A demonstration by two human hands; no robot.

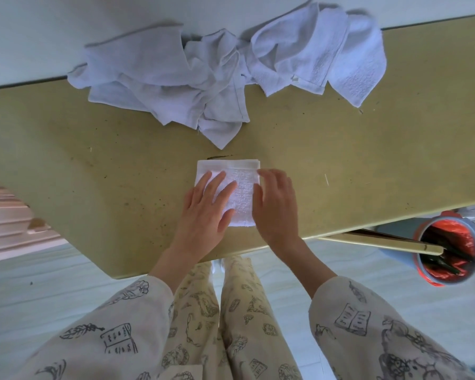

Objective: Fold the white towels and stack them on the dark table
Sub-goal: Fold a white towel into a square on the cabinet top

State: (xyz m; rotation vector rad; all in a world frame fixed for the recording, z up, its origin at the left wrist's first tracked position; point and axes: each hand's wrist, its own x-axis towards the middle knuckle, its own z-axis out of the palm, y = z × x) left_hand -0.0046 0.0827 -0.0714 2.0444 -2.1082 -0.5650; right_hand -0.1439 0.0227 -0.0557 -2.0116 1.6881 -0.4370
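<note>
Left hand [206, 208] lies flat, fingers straight and slightly spread, pressing down on the near-left part of the folded white towel [237, 187]. Right hand [275, 205] comes in on the towel's right edge, fingers loosely curved over it, touching rather than pinching as far as the view shows. The towel sits as a small neat square on the olive-yellow table [368, 149], close to the near edge, right in front of the person.

This reads as the finishing press on one towel: the fold is made and both hands are smoothing it flat. No stack is visible yet, so this square may well be the base of it. The job looks early, because the heap of unfolded white towels [217, 78] is bunched up along the far edge against the wall [66, 23], well apart from the folded one.

Next move, by my reckoning: let go of the square without dragging it, reach across to the heap and pull one towel free. They overlap and tangle, so a single corner needs picking out or two will come along together.

Down to the right, on the floor beside the table, stands a round bin [447, 253] with an orange-red liner; dark things lie inside, too unclear to name.
</note>
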